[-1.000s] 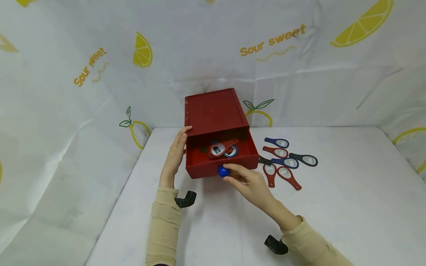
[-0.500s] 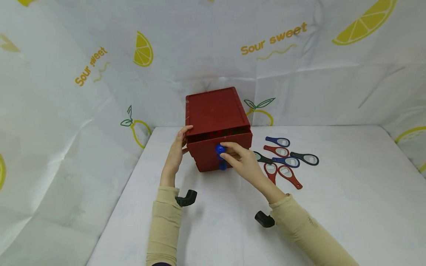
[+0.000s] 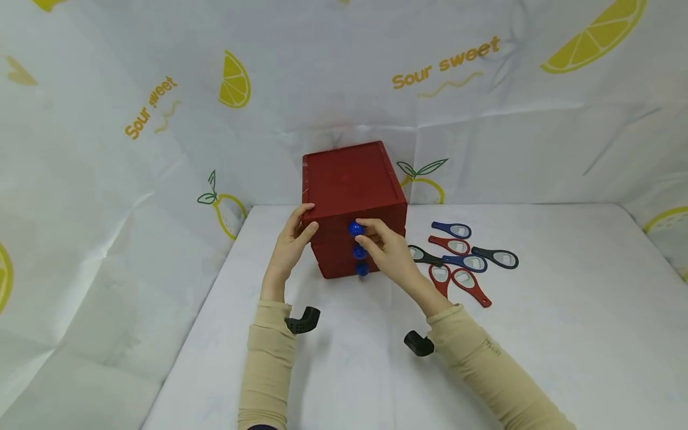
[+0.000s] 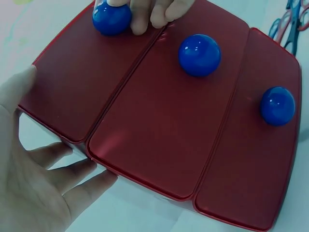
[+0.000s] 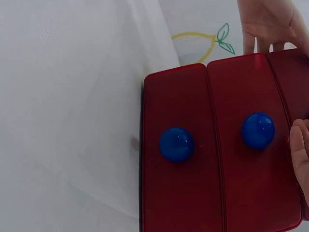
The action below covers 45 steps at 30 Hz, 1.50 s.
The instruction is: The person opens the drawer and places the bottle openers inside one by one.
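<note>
A red box of three stacked drawers (image 3: 349, 179) stands on the white table, each drawer front bearing a round blue knob. My right hand (image 3: 395, 254) pinches the top knob (image 3: 356, 229) between thumb and fingers, and that drawer sits flush with the others. Below are the middle knob (image 3: 359, 252) and the bottom knob (image 3: 362, 270), both untouched by the fingertips. At the box's upper left corner my left hand (image 4: 34, 179) grips it, thumb on the front and other fingers along the side. The drawers' contents are hidden.
Several bottle openers (image 3: 473, 263) in red, blue and black lie right of the box, some overlapping. A white backdrop (image 3: 322, 71) with lemon prints rises behind the table. Black wrist camera mounts (image 3: 303, 321) hang by the sleeves.
My right hand has pushed the top drawer inward by its knob, from wide open to shut, hiding the bottle openers inside. My left thumb has come onto the box's front.
</note>
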Tool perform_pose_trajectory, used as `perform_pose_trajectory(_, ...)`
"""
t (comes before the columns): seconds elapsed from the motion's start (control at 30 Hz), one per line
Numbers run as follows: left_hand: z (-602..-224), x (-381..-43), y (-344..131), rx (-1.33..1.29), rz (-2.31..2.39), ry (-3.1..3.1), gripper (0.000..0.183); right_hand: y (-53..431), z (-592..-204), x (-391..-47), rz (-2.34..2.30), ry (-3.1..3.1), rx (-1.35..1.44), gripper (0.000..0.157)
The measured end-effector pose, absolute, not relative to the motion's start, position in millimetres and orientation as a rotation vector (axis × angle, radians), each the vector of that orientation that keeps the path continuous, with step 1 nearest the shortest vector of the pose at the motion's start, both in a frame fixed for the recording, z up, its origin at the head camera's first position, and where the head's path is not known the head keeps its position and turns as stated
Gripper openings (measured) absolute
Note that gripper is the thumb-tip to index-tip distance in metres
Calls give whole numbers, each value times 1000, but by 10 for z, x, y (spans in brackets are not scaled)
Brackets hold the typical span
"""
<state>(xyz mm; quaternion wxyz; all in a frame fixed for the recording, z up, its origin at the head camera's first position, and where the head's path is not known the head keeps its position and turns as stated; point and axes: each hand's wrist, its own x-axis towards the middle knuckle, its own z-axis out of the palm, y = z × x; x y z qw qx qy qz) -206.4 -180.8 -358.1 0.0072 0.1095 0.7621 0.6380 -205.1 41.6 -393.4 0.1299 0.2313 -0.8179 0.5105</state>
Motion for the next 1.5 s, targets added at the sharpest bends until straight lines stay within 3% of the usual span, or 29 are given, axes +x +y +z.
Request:
perform_pose_trajectory(0.17,-3605,-2071,-1809,369,2016,2374,43,417,-3970,-2024,1544,-2399,702,37)
perform_pose_trajectory(0.4,-3621,-2074,-1825,357,2017,2376,42,449,-4159,-1993,1683,-2375,776,56)
perform_pose_trajectory(0.73,-3574,-2058,-1821,373,2020,2383,42,502,-4227,-2019,1726,-2449,682,29)
perform_pose_trajectory(1.13,-3609,-2077,-1815,371,2031,2375,42,492,-4371,-2080,1834,-2531,704,34)
perform_pose_trajectory(1.5,-3597,-2077,-1812,387,2038,2368,42,518,-4351,-2033,1804,-2567,633,29)
